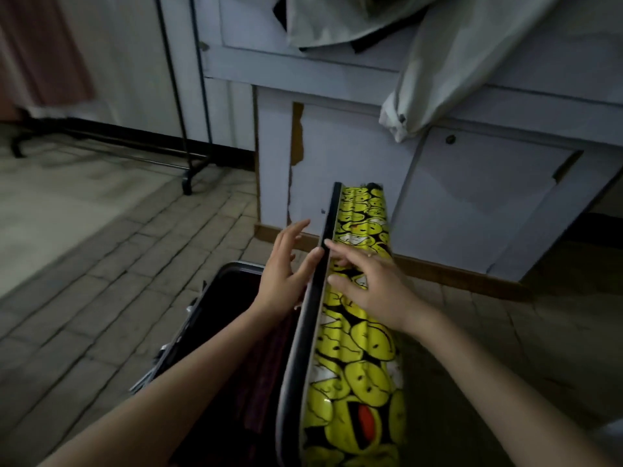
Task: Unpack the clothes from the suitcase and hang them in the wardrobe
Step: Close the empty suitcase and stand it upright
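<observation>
Both hands spread flat on raised suitcase lid (pixel 357 335), left hand (pixel 286 264) against its dark inner rim, right hand (pixel 367 284) on yellow smiley shell, lid upright beside open suitcase base (pixel 215 318) with dark clothes (pixel 266 358), before the white wardrobe (pixel 337 156).

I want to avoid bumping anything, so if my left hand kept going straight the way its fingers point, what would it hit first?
Probably the white cabinet panel. The left hand points up and away beside the suitcase lid, with only floor between, though depth is unclear.
</observation>
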